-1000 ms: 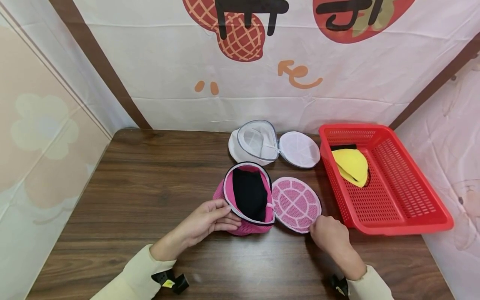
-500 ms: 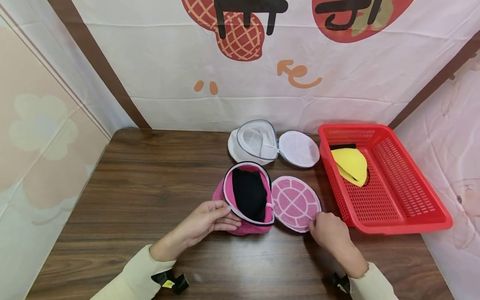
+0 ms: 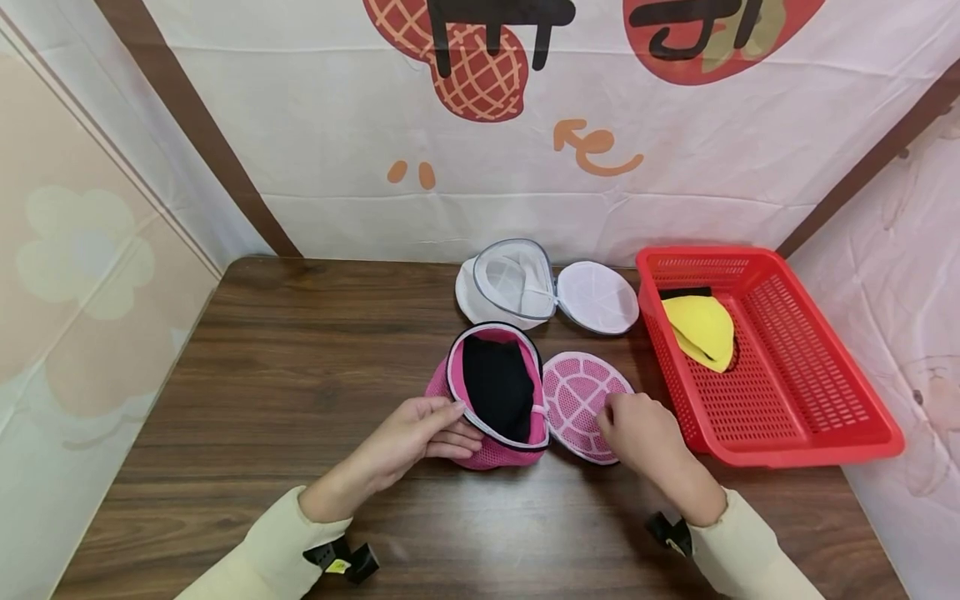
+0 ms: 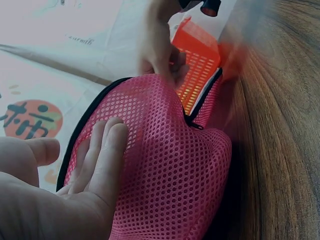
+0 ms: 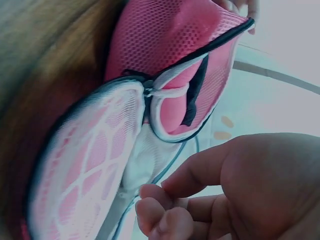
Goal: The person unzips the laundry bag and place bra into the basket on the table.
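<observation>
A pink mesh laundry bag (image 3: 487, 454) sits on the table with its round mouth unzipped. Inside lies a black cloth item (image 3: 498, 387), its kind unclear. My left hand (image 3: 416, 437) pinches the bag's near left rim, thumb at the rim and fingers along the outer mesh, as the left wrist view shows. The bag's round pink lid (image 3: 577, 404) lies folded out to the right, joined at the side. Over the lid's right edge is my right hand (image 3: 648, 437), hiding part of it. Its fingers are loosely curled around nothing in the right wrist view (image 5: 200, 200).
Behind the pink bag stands a white mesh bag (image 3: 513, 279), its round lid (image 3: 597, 297) folded out. A red plastic basket (image 3: 825, 358) on the right holds a yellow cup-shaped cloth item (image 3: 701, 329) and something black (image 3: 685, 292). A printed cloth hangs at the table's back.
My right hand has come off the edge of the pink lid and moved left and up over it. The left hand and the bag stay almost where they were.
</observation>
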